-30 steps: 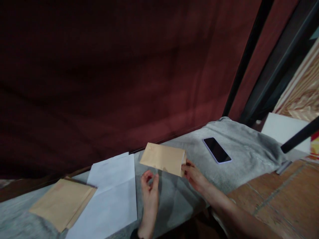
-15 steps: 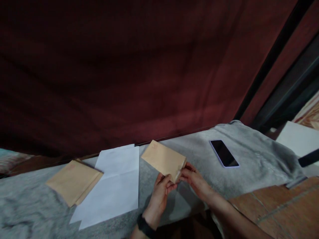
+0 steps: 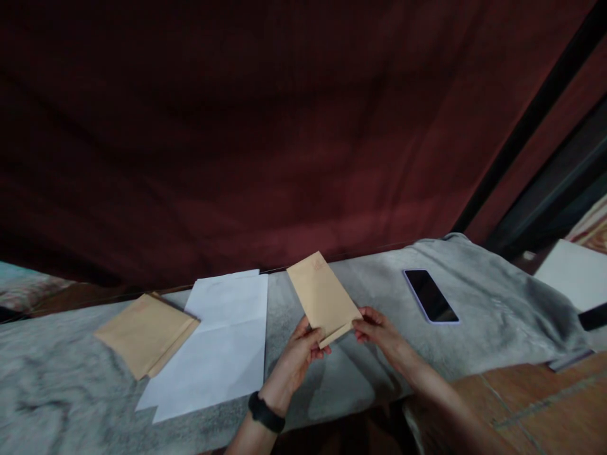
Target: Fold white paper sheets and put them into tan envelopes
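Observation:
A tan paper envelope is held between my two hands, tilted, with a narrow folded flap along its near edge. My left hand grips the near left corner, thumb on top and fingers beneath. At the near right corner, my right hand pinches the envelope by the flap's end. Left of my hands lie white paper sheets, overlapping and creased across the middle. A stack of tan envelopes rests farther left, its right corner over the sheets.
A phone in a light purple case lies to the right on the grey cloth covering the surface. Behind hangs a dark red curtain. Brown floor tiles show at the lower right, and a white panel stands at the far right.
The envelope has turned to point more away from me, and its near-edge flap now lies folded flat. My right hand has shifted slightly right along that edge.

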The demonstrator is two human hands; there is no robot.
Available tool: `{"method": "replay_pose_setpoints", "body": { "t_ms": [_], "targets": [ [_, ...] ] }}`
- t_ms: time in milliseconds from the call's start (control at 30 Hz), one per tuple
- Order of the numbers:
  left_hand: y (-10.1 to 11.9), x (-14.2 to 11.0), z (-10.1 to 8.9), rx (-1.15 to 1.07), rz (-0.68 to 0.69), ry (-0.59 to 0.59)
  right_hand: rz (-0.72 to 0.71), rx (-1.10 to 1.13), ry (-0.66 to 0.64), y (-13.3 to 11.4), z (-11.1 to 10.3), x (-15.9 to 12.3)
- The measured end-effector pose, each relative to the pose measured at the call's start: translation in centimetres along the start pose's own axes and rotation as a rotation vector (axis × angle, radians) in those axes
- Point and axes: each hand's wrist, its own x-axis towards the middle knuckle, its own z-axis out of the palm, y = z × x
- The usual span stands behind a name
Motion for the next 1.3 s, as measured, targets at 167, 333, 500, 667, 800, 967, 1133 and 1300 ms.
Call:
{"method": "replay_pose_setpoints", "body": {
  "t_ms": [167, 333, 500, 667, 800, 967, 1133, 1300],
  "targets": [
    [0.0, -0.4, 0.5, -0.041, 0.032, -0.020, 0.024, 0.026, 0.069, 0.7, -0.1, 0.0],
    [-0.8, 0.0, 0.7, 0.085, 0.102, 0.010, 0.018, -0.014, 0.042, 1.1, 0.0, 0.0],
    [-1.0, 0.2, 0.9, 0.078, 0.088, -0.054, -0.001, -0.020, -0.035, 1.2, -0.2, 0.1],
    [-1.0, 0.0, 1.2, 0.065, 0.089, -0.059, -0.014, -0.082, -0.079, 0.9, -0.9, 0.3],
    [-0.6, 0.2, 1.4, 0.080, 0.124, 0.013, -0.163, -0.320, 0.100, 1.1, -1.1, 0.4],
    [0.7, 0.1, 1.8, 0.084, 0.199, 0.121, -0.623, -0.841, 0.131, 1.0, 0.3, -1.2],
    [0.8, -0.7, 3.5, 0.107, 0.221, 0.022, -0.737, -1.212, 0.004, 1.6, 1.7, -2.2],
    [0.8, -1.1, 4.2, -0.011, 0.228, -0.108, -0.570, -0.734, 0.229, 0.4, -0.6, -0.9]
  ]
}}
